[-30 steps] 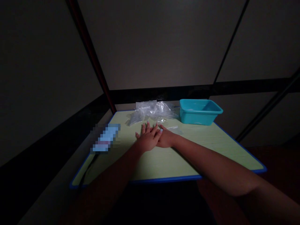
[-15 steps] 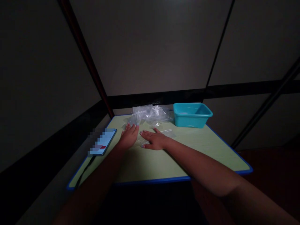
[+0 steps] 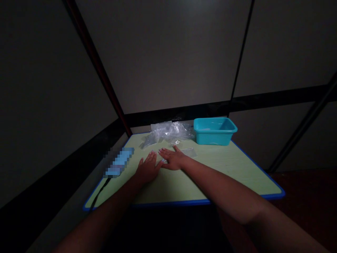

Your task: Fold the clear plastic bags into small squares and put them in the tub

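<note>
My left hand (image 3: 149, 167) lies palm down over the light green table (image 3: 223, 172), its fingers spread and nothing held. Beside it, my right hand (image 3: 172, 159) rests flat with fingers apart, on a clear plastic bag (image 3: 190, 152) whose right part shows past the hand. The thumbs are close together; whether they touch I cannot tell. Beyond both hands, a crumpled heap of clear plastic bags (image 3: 171, 131) sits at the table's back. My right hand covers the rest of the flat bag.
A turquoise basket (image 3: 214, 137) stands at the back right, with something pale inside. On the left lies a phone (image 3: 119, 163), its screen blurred, with a black cable (image 3: 99, 192) running to the front edge. A wall (image 3: 171, 63) rises behind.
My left hand has drawn back from the plastic heap and come nearer my right hand. My right hand has barely moved. The view has shifted slightly.
</note>
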`<state>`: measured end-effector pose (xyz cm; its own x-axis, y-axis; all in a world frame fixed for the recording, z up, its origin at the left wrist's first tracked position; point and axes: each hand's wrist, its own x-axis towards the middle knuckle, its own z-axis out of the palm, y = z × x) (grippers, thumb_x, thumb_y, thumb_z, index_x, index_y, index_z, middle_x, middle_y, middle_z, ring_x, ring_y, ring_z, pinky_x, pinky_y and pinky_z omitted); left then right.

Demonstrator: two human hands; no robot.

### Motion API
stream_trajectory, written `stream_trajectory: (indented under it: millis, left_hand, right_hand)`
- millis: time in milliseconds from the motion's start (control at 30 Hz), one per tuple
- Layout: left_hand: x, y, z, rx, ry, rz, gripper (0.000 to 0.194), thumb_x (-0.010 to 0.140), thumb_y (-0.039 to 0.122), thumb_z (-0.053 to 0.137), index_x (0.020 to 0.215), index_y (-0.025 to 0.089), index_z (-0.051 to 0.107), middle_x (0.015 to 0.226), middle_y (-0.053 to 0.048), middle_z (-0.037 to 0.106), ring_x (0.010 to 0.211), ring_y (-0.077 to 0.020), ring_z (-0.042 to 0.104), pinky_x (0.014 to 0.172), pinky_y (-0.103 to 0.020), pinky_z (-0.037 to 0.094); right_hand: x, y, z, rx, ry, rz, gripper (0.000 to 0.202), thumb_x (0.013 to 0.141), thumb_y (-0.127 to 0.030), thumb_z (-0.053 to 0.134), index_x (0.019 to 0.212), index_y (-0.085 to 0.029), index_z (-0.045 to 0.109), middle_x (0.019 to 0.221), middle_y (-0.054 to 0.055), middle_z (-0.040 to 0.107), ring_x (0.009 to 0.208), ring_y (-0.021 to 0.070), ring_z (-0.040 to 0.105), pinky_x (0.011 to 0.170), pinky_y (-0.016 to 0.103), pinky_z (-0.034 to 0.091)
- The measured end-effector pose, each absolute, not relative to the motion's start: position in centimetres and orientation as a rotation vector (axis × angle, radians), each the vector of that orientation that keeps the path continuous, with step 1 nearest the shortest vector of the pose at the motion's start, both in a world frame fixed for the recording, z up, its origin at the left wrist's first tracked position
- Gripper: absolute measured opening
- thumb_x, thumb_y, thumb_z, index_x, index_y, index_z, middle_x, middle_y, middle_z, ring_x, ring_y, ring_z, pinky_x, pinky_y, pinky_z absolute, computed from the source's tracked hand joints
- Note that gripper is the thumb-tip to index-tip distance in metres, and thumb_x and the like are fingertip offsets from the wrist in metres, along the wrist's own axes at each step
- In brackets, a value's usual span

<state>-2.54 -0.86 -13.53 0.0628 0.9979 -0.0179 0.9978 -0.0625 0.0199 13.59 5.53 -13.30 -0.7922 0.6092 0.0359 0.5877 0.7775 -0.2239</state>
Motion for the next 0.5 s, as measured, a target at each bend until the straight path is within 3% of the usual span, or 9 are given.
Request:
stream_trajectory:
  millis: [200,500]
  left_hand:
    - [-3.9,-1.3,-14.0,2.184,2.315,-0.002,0.071,0.091,0.052,0.016,0.14,0.001,0.025,0.148,-0.02,0.019,0.138,-0.0256,0.014,0.108,-0.048,0.016]
    - [-2.6,1.0,-11.2,2.387,2.164,0.088,0.063,0.093,0.049,0.013,0.143,0.011,0.022,0.151,-0.013,0.01,0.139,-0.0215,0.006,0.109,-0.047,0.016]
  right_hand:
    - [13.5,5.6,-13.2,-0.967,-2.863,0.319,0.078,0.084,-0.066,0.025,0.145,-0.018,0.019,0.149,0.01,0.019,0.138,0.0229,0.013,0.106,0.055,-0.007]
    - [13.4,5.4,-13.0,-0.987,-2.873,0.353,0.081,0.083,-0.066,0.028,0.145,-0.015,0.017,0.149,0.011,0.018,0.138,0.0242,0.013,0.106,0.058,-0.006]
